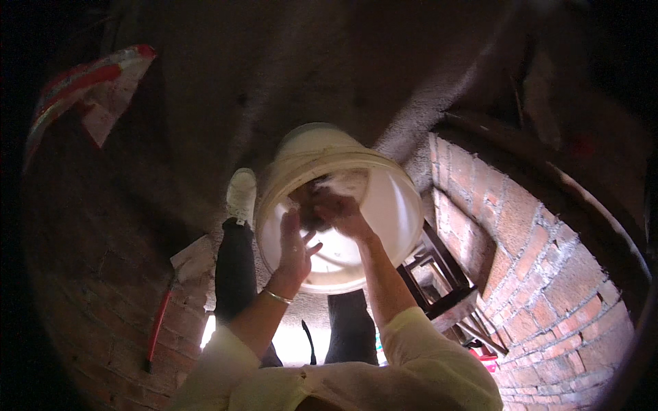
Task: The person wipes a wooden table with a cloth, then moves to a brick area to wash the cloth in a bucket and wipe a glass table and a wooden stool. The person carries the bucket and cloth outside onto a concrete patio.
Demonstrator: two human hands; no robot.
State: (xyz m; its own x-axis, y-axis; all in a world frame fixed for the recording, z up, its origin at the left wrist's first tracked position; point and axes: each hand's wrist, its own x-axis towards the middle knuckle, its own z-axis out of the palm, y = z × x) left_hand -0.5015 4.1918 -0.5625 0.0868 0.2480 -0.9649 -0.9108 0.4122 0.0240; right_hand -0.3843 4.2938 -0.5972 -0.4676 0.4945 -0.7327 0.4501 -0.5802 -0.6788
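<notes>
A white plastic bucket lies tipped in front of me, its wide mouth turned towards me. Both my hands reach into that mouth. My left hand holds nothing; its fingers are apart, and a bracelet circles the wrist. Deeper inside, my right hand is bent with curled fingers beside a dark patch. Blur and shadow hide whether those fingers grip anything. Bright light falls on the bucket's inner wall.
A brick wall and a dark wooden frame stand on the right. On the left are a flat-bladed tool with a red handle and a red-and-white sheet or sack. My shoe is beside the bucket.
</notes>
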